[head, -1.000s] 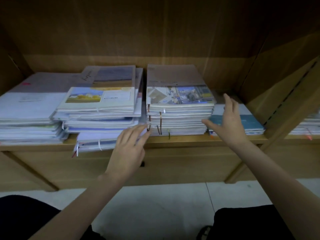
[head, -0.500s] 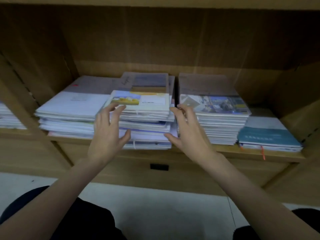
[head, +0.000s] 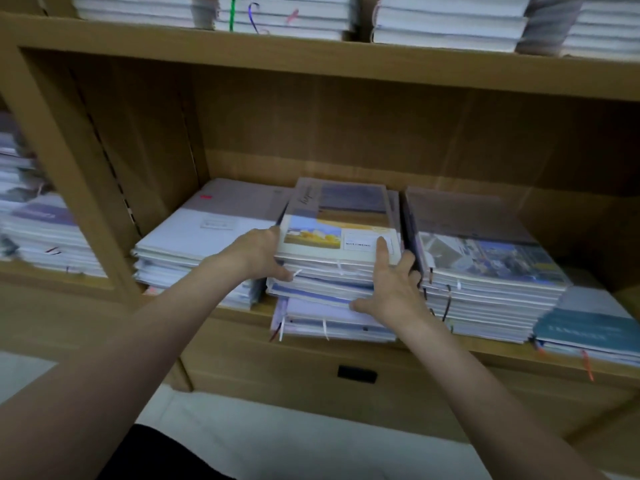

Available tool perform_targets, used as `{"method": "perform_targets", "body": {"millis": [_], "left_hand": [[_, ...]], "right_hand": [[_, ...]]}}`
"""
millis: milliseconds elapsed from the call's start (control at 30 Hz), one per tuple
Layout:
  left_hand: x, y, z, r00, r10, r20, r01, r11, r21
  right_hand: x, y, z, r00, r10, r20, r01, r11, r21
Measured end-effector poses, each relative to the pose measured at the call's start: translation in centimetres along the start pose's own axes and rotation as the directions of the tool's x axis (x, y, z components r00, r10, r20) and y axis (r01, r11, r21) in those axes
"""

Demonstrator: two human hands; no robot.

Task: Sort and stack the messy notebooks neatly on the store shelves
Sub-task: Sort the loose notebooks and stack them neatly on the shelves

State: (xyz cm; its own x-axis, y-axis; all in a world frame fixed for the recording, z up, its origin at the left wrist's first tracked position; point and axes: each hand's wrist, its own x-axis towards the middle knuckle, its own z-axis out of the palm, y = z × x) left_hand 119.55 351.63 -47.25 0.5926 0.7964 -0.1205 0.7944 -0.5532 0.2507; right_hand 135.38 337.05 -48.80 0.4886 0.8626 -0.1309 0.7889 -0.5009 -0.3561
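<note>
A messy middle stack of notebooks (head: 332, 271) sits on the wooden shelf (head: 398, 344), its lowest books sticking out over the front edge. Its top notebook (head: 337, 239) has a yellow and blue picture cover. My left hand (head: 258, 254) grips the stack's left side, thumb at the front. My right hand (head: 391, 285) holds the right front corner, forefinger up on the top cover and thumb under the upper books. A flat white stack (head: 207, 237) lies to the left, a tidy stack (head: 485, 268) to the right.
A low pile topped by a teal notebook (head: 588, 330) lies at the far right. More stacks fill the shelf above (head: 311, 15) and the left compartment (head: 38, 230). A wooden upright (head: 69, 168) divides the compartments. White floor lies below.
Both hands moved from open and hovering in front of the stacks to gripping the middle stack's two sides. The camera came closer and tilted up, showing the shelf above.
</note>
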Motion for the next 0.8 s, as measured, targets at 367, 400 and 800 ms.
{"method": "perform_targets", "body": {"millis": [367,400,800], "left_hand": [[-0.6,-2.3,1.3,0.979,0.131,-0.156,-0.118,0.989,0.089],[-0.7,-1.8,1.7,0.981,0.098,-0.167,-0.074,0.987,0.142],[-0.5,-0.8,2.9,1.0,-0.016,0.011,0.02,0.785,-0.62]], "right_hand": [[2.0,3.4,-1.4,0.975,-0.145,-0.171,0.107,0.971,-0.213],[2.1,3.4,-1.6,0.979,-0.13,-0.158,0.101,0.979,-0.177],[3.0,1.7,-0.7,0.995,0.039,-0.087,-0.013,0.958,0.287]]}}
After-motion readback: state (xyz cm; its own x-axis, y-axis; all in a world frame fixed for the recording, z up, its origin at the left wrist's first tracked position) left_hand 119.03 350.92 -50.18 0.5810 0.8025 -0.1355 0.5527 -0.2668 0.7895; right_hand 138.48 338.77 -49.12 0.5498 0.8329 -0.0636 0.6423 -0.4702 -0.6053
